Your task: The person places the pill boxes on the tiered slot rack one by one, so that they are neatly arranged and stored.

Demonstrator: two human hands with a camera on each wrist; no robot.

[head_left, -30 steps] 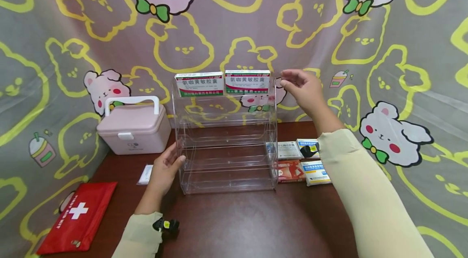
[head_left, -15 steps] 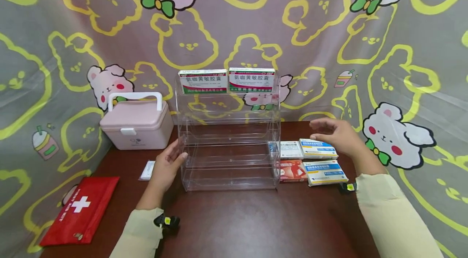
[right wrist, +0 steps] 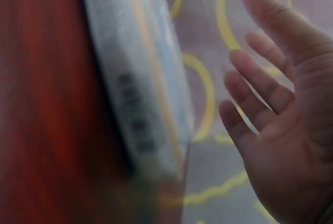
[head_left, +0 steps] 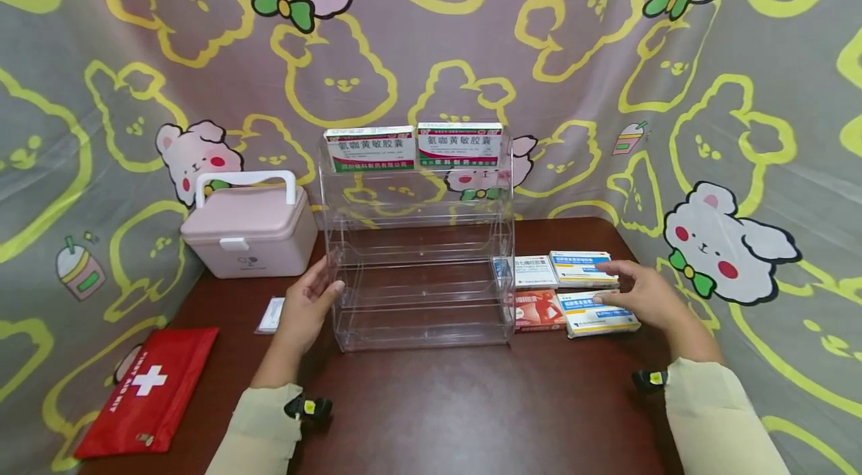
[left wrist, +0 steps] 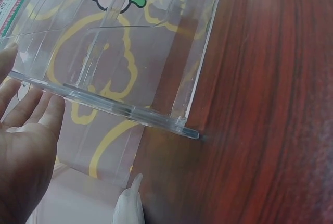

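A clear acrylic display rack [head_left: 420, 288] with stepped tiers stands on the table. Two green-and-white medicine boxes [head_left: 372, 149] sit side by side on its top tier. My left hand [head_left: 304, 310] holds the rack's left side panel, thumb on one face and fingers on the other, as the left wrist view shows. To the right of the rack, my right hand [head_left: 649, 301] hovers at the blue-and-white medicine boxes [head_left: 601, 313], fingers apart and nothing between them. In the right wrist view a blurred box end [right wrist: 138, 94] lies beside the open hand [right wrist: 283, 109].
A white box [head_left: 535, 272] and a red box [head_left: 539, 310] lie right beside the rack. On the left stand a pink handled case [head_left: 249, 232], a small white packet [head_left: 271, 316] and a red first aid pouch [head_left: 150, 393]. A patterned curtain [head_left: 458, 34] closes off the back.
My right hand has come down from beside the rack's top right corner to the blue-and-white boxes. My left hand stays on the rack's side.
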